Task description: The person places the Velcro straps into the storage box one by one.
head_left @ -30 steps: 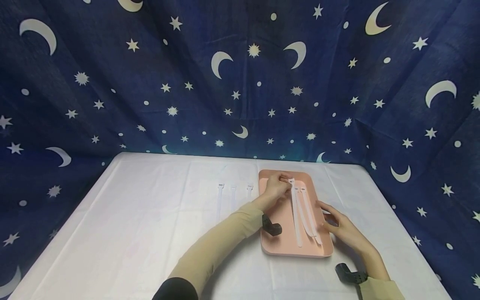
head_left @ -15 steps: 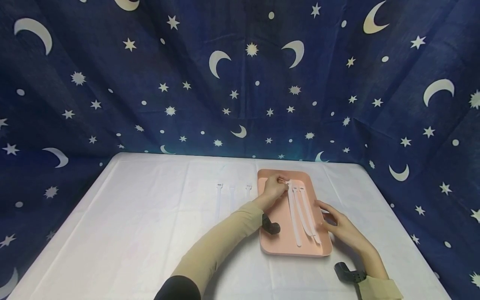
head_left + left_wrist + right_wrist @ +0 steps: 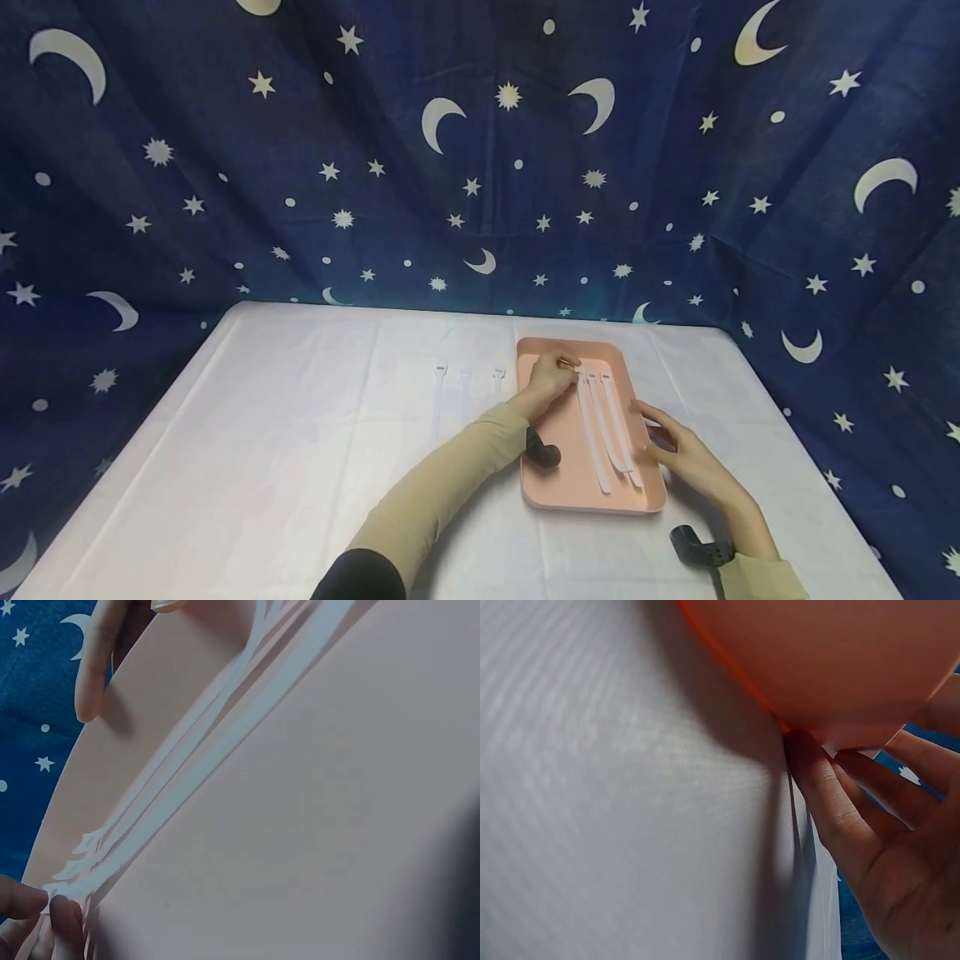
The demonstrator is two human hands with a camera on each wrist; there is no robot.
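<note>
Straps [image 3: 618, 425]: two lay in the pink tray [image 3: 543, 490], a third strap [image 3: 589, 429] was pinched there by my left hand [image 3: 549, 381], my right hand [image 3: 693, 458] touched the side, fingers apart, three more straps [image 3: 439, 400] seemingly left on the table [image 3: 285, 467].

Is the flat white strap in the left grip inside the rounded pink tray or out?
In: the head view shows the strap within the rim of the tray, its far end pinched by the left grip.
</note>
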